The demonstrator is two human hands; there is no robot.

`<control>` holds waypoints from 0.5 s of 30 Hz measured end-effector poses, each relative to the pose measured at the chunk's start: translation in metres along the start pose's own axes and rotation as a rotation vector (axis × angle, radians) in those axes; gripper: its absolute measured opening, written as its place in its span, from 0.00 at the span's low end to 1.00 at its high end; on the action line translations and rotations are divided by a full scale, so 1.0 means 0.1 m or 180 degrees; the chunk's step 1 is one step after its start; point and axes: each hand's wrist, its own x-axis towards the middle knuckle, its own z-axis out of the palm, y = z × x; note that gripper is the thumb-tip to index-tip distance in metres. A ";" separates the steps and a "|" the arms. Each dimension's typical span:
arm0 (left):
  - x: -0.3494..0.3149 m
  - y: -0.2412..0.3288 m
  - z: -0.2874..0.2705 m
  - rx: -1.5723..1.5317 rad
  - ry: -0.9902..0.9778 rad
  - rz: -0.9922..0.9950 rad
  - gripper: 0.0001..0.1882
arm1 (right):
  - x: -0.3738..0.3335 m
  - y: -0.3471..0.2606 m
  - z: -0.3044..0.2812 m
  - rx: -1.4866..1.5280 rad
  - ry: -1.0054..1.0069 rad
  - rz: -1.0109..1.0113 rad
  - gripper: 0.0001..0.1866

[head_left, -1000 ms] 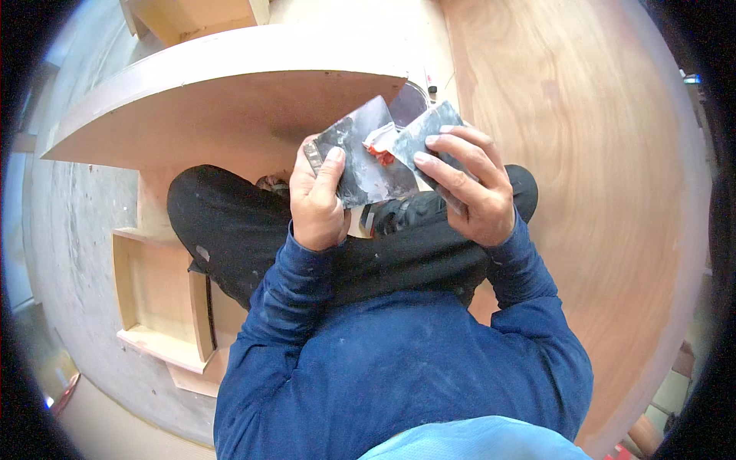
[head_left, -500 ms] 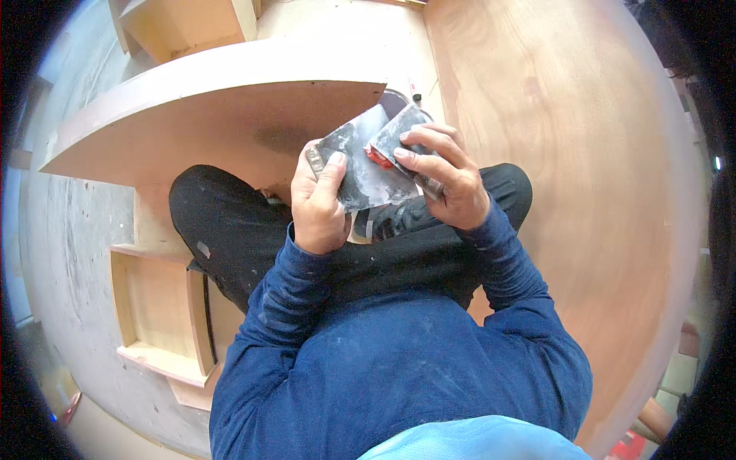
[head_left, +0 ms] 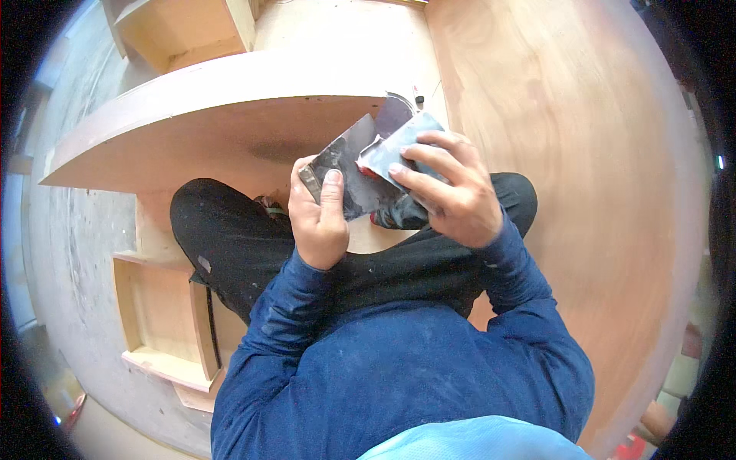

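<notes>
Both my hands are raised in front of my crossed legs. My left hand (head_left: 320, 224) grips a flat dark grey rectangular plate (head_left: 354, 172) by its left edge, thumb on top. Pale smears mark its face, and a thicker strip runs along the held edge. In my right hand (head_left: 468, 195) is a smaller, light blue-grey flat piece (head_left: 406, 143), fingers across its top. Its left end looks ragged and red underneath, and it overlaps the plate's right part. Just beyond them shows a rounded grey-purple thing (head_left: 394, 112), partly hidden; its kind is unclear.
A curved wooden panel (head_left: 230, 123) juts in from the left above my knee. Tall plywood (head_left: 567, 192) stands on the right. Open wooden boxes (head_left: 162, 310) are at left, with another compartment (head_left: 180, 31) at far left. A small dark-tipped marker-like object (head_left: 418, 96) lies beyond my hands.
The smaller piece in my right hand has tilted and now shows a lighter blue-grey face. The plate in my left hand has turned slightly. The whole view has shifted a little downward.
</notes>
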 end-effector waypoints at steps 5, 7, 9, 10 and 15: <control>0.08 0.01 -0.07 -0.2051 -0.0086 -0.0752 0.12 | -0.04 -0.03 0.26 0.0976 0.0345 0.0228 0.31; 0.05 0.01 -0.05 -0.2124 -0.0037 -0.0700 0.12 | -0.15 0.06 0.38 0.0922 0.0389 0.0398 0.32; 0.03 0.11 -0.02 -0.1905 0.0017 -0.0487 0.11 | -0.18 0.14 0.29 0.0689 0.0171 0.0355 0.32; 0.04 0.08 -0.03 -0.1911 0.0031 -0.0492 0.11 | -0.16 0.18 0.23 0.0442 -0.0013 0.0326 0.32; 0.01 -0.02 -0.06 0.0262 0.0021 0.0366 0.09 | 0.08 -0.01 -0.08 0.0179 0.0374 0.0421 0.24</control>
